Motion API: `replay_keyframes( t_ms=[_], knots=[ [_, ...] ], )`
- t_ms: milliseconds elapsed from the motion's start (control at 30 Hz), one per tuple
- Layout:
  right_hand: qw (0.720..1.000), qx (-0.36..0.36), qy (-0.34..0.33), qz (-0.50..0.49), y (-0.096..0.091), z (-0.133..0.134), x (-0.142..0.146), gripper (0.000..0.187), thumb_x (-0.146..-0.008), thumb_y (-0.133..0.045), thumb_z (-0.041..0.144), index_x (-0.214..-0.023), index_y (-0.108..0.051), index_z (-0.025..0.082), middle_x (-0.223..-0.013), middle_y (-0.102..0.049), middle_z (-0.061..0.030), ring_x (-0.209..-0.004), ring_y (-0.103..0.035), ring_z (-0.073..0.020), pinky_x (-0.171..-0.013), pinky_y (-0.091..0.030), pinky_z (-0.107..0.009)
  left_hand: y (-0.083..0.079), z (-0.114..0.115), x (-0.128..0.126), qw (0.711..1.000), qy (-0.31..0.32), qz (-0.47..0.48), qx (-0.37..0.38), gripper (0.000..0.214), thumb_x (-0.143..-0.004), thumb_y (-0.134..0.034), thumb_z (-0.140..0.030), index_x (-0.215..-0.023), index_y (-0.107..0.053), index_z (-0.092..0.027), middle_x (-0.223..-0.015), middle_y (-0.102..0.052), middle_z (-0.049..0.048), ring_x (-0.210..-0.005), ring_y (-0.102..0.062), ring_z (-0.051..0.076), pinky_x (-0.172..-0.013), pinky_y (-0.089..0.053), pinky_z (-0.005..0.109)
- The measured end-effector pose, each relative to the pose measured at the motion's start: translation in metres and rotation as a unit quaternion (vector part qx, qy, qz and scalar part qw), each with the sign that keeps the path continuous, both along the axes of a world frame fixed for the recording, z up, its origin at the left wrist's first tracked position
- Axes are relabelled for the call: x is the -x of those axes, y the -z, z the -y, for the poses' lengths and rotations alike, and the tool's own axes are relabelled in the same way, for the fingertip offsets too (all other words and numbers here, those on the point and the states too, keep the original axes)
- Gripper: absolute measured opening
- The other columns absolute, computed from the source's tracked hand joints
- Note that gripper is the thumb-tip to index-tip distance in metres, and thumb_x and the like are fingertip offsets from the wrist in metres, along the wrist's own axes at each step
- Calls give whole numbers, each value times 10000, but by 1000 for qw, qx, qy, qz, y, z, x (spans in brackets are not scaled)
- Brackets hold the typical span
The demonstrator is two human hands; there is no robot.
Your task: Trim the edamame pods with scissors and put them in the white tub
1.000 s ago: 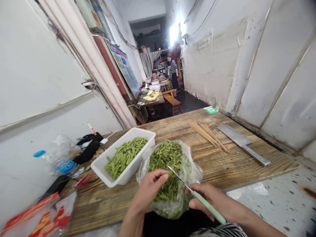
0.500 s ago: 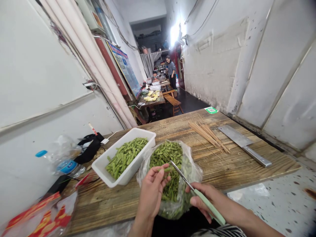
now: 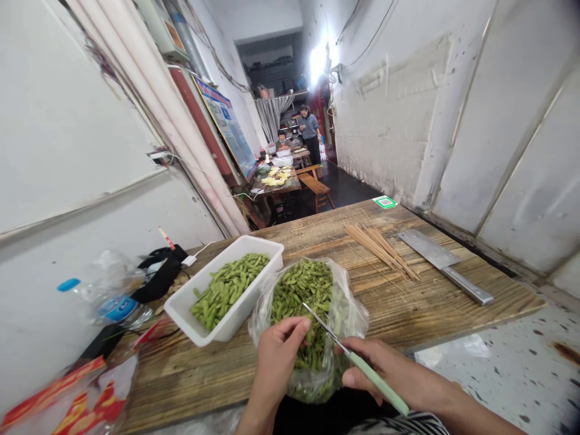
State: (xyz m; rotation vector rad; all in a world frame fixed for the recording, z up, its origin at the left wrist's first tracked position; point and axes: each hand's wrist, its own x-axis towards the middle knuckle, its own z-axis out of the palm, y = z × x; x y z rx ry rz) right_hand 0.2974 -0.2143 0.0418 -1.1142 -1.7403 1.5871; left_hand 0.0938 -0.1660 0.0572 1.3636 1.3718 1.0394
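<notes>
A clear plastic bag full of green edamame pods sits at the near edge of a wooden table. My left hand is over the bag with its fingers pinched on a pod. In my right hand is a pair of scissors with a pale green handle; the hand is closed round the handle. The blades point up-left, almost touching my left fingertips. To the left of the bag stands a white rectangular tub holding more edamame pods.
Bamboo skewers and a steel cleaver lie on the table's right part. A water bottle, black items and a red-printed bag crowd the left. Down the corridor are more tables, a bench and a standing person.
My left hand picked at the pods, lifted one slightly, and has come back down beside the blades. The scissors have stayed over the bag. The view shifted a little.
</notes>
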Motion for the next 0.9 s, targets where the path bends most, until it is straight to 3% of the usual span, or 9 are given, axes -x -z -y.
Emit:
replay_keyframes(
  t_ms=[200,300,367,400,467,567,667,767,900],
  knots=[
    [994,99,15,-53,12,-1,7,369,-833,-573,518,-912,-533,160,-477,-393,104,-325,-372,-43,-276,-274,-106,2,2,2,998,53,3,34,276,-721,-633,-414,-699,-699,-146,-579,-634,19,-549,-557,155,-534,-437,243],
    [992,110,16,-60,15,-3,6,352,-808,-616,491,-916,-533,166,-468,-408,110,-315,-378,-41,-272,-295,-102,-6,-7,25,996,-43,-76,-11,309,-701,-631,-441,-777,-715,-154,-672,-693,43,-622,-617,196,-600,-482,279],
    [993,102,20,-61,16,-4,3,363,-815,-607,491,-953,-526,165,-488,-419,109,-327,-392,-37,-287,-311,-97,-16,-19,51,963,-177,-183,-91,342,-728,-595,-446,-877,-719,-164,-812,-728,67,-756,-652,235,-721,-499,320],
    [993,95,23,-62,16,-4,2,370,-823,-594,498,-963,-521,163,-500,-422,108,-334,-396,-34,-294,-312,-95,-21,-27,65,928,-243,-250,-131,354,-762,-556,-436,-925,-714,-165,-891,-730,84,-831,-654,254,-777,-492,342],
    [994,82,23,-64,15,-4,1,385,-831,-578,515,-965,-515,160,-509,-424,106,-345,-399,-31,-306,-307,-94,-31,-41,88,857,-288,-397,-160,396,-828,-464,-383,-1043,-684,-135,-1031,-703,144,-949,-633,308,-842,-470,409],
    [995,78,16,-64,15,-4,1,404,-828,-575,534,-965,-512,158,-501,-423,106,-355,-399,-34,-317,-308,-98,-33,-54,97,795,-206,-540,-188,419,-856,-392,-286,-1101,-649,-63,-1155,-639,215,-1072,-580,335,-920,-428,438],
    [995,77,12,-59,16,-5,2,419,-827,-571,545,-979,-514,159,-504,-419,106,-357,-404,-37,-317,-304,-102,-19,-58,74,794,-27,-577,-187,348,-865,-393,-246,-1024,-686,-146,-1156,-656,143,-1081,-584,255,-958,-408,351],
    [996,75,11,-50,15,-5,2,430,-827,-571,549,-997,-519,158,-514,-420,102,-365,-413,-39,-320,-305,-104,1,-62,41,787,131,-594,-104,286,-849,-433,-205,-874,-717,-189,-982,-718,114,-969,-635,229,-884,-437,313],
    [996,73,11,-40,13,-4,2,432,-821,-579,550,-999,-529,159,-527,-415,100,-366,-409,-36,-320,-309,-105,20,-72,21,771,150,-615,-70,236,-797,-491,-173,-752,-715,-116,-863,-703,199,-893,-647,299,-814,-440,392]
  ],
)
